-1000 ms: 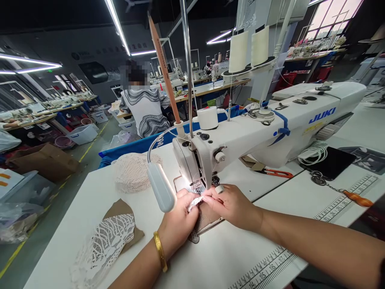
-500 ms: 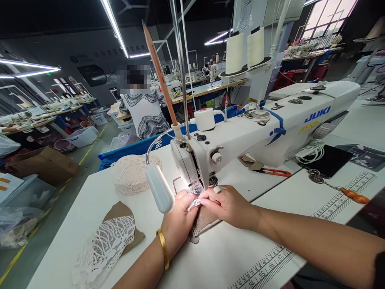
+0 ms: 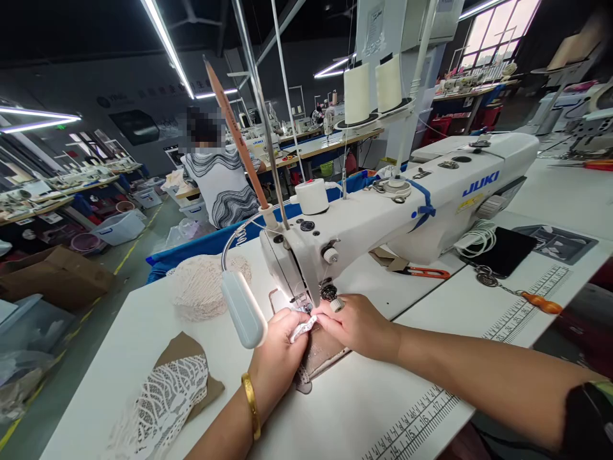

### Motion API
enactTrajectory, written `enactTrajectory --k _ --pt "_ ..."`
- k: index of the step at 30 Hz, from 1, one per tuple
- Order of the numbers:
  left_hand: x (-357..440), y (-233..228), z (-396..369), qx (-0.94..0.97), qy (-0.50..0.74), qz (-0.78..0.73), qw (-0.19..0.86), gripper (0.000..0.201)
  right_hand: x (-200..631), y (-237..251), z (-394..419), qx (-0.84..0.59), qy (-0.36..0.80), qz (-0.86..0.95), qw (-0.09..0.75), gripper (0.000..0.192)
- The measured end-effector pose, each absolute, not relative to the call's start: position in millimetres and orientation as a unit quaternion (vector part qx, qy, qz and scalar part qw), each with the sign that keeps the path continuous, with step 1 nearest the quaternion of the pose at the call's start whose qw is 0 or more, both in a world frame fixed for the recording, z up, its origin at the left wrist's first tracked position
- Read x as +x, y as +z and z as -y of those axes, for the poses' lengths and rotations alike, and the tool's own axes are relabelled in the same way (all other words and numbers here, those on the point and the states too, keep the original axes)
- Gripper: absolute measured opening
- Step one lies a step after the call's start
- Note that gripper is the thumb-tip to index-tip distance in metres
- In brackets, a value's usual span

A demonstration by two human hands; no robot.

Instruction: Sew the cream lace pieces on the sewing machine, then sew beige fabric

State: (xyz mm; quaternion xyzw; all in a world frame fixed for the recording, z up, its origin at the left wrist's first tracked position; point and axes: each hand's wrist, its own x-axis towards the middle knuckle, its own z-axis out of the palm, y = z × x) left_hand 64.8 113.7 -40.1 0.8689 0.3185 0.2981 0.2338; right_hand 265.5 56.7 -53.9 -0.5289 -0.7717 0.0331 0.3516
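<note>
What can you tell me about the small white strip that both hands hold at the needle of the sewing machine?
The white strip is a narrow piece of lace-like trim, soft and slightly crumpled. It lies tilted just in front of the presser foot of the white JUKI sewing machine, over a brownish fabric piece on the table. The left hand pinches its near end and the right hand its far end. Its pattern is too small to read.

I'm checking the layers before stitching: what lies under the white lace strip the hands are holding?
Under the white lace strip lies a brownish fabric piece on the table. Left hand and right hand cover the rest, so the needle area is hidden.
</note>
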Motion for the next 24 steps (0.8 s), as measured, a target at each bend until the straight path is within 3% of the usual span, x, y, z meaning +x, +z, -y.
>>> enactTrajectory --k 7,15,24 --pt "62.4 -40.4 -116.6 0.878 0.289 -0.311 0.220 0.023 267.4 -55.3 -58.1 -0.506 0.045 0.778 0.368 0.023" --pt "50.9 -36.9 -101.3 0.934 0.267 -0.216 0.095 0.026 286.1 -59.1 -51.5 -0.427 -0.012 0.861 0.275 0.021" --pt "45.7 -34.1 -86.7 0.948 0.266 -0.154 0.089 0.026 288.4 -53.6 -45.2 -0.425 -0.023 0.874 0.234 0.020"
